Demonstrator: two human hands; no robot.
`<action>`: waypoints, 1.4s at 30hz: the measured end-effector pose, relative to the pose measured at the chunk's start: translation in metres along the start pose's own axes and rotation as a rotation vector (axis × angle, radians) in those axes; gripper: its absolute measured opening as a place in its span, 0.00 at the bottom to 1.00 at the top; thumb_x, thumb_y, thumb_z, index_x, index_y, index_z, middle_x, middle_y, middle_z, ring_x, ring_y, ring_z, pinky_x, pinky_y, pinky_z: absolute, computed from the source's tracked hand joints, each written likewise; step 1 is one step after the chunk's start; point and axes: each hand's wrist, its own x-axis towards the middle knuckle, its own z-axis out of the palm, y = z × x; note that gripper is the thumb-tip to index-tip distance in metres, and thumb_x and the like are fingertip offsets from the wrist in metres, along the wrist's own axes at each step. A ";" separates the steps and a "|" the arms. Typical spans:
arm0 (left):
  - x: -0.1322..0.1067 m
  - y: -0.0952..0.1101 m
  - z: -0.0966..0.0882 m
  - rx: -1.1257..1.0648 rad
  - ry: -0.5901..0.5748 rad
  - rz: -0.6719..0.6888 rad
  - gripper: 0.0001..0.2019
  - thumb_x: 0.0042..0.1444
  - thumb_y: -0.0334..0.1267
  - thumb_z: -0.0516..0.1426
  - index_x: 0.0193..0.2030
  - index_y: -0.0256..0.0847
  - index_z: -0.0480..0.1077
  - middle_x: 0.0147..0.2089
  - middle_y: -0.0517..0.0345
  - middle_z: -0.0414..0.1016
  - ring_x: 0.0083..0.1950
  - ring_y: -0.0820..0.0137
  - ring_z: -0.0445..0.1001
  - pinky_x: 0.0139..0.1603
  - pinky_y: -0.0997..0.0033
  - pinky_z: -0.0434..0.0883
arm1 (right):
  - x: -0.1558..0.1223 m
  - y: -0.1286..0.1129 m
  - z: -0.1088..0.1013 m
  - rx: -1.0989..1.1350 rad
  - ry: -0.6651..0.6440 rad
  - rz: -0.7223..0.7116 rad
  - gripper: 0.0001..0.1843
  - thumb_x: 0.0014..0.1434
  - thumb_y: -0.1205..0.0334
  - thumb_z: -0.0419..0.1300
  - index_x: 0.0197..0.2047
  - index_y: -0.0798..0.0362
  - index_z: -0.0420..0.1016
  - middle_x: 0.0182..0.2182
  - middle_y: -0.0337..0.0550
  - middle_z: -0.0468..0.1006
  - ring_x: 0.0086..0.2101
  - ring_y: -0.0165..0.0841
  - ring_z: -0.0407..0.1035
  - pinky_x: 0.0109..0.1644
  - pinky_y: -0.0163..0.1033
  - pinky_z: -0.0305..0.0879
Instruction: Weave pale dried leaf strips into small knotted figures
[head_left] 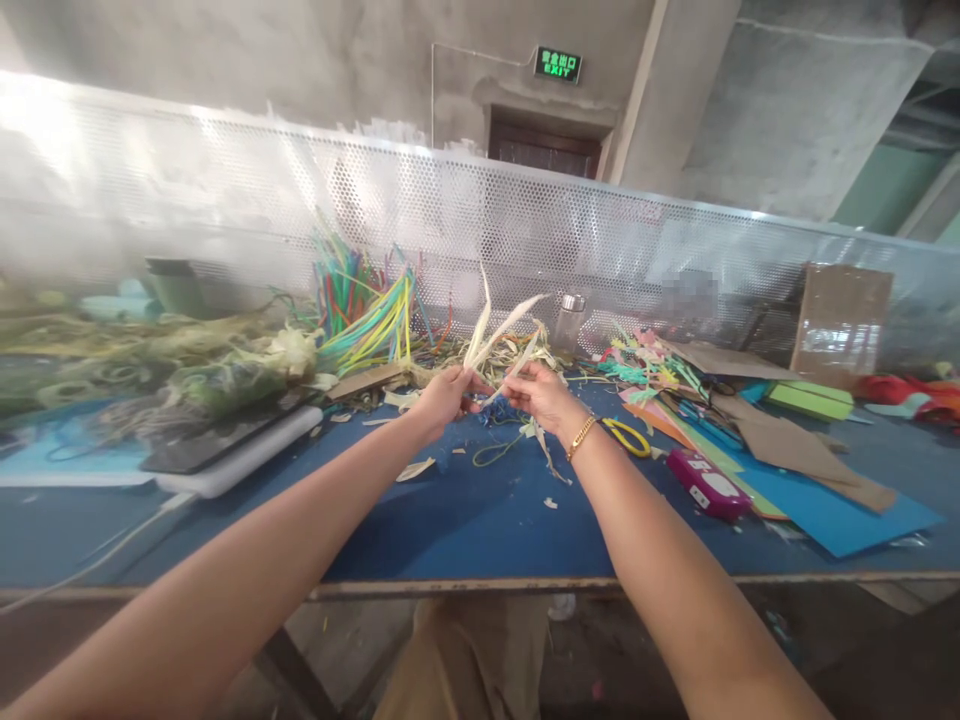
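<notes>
Pinching pale strips (510, 323) in my left hand (450, 392), I hold them fanned upward above the blue table (480, 540). My right hand (546, 392), just beside it, nips another strip (525, 357) between thumb and fingers. Scraps (416, 469) lie on the tabletop below, a yellow loop (645, 445) sits near my bracelet (581, 438), and coloured stems (367, 310) bunch beyond my left hand.

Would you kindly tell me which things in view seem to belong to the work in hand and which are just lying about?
Seemingly in use:
pale strips, in the left hand
another strip, in the right hand

Apparently just lying about:
magenta device
lidded bottle
yellow loop
upright cardboard
</notes>
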 end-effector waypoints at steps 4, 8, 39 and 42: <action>-0.004 -0.005 0.006 0.118 -0.085 -0.005 0.10 0.62 0.43 0.49 0.34 0.39 0.64 0.27 0.58 0.73 0.18 0.78 0.64 0.17 0.79 0.50 | -0.001 0.008 0.007 0.017 0.000 -0.003 0.11 0.44 0.64 0.70 0.30 0.53 0.72 0.23 0.34 0.76 0.26 0.27 0.73 0.28 0.29 0.69; -0.004 -0.007 0.008 0.096 -0.110 0.003 0.11 0.58 0.42 0.53 0.29 0.39 0.62 0.20 0.64 0.63 0.16 0.81 0.55 0.17 0.79 0.49 | 0.000 0.007 0.008 0.094 0.053 0.002 0.11 0.45 0.63 0.70 0.30 0.53 0.72 0.23 0.35 0.77 0.26 0.27 0.73 0.27 0.29 0.69; -0.014 -0.008 0.016 0.130 -0.494 0.014 0.13 0.59 0.40 0.50 0.25 0.39 0.61 0.16 0.66 0.58 0.15 0.78 0.58 0.18 0.78 0.54 | 0.011 -0.009 -0.015 0.481 0.354 -0.086 0.15 0.65 0.61 0.49 0.26 0.51 0.59 0.16 0.30 0.66 0.20 0.24 0.64 0.33 0.36 0.70; -0.003 0.005 0.005 0.182 -0.372 0.037 0.13 0.59 0.44 0.51 0.28 0.39 0.65 0.19 0.64 0.63 0.20 0.76 0.66 0.20 0.78 0.56 | 0.012 -0.012 -0.032 0.467 0.457 -0.035 0.14 0.62 0.65 0.50 0.24 0.51 0.55 0.11 0.25 0.54 0.13 0.21 0.50 0.22 0.28 0.61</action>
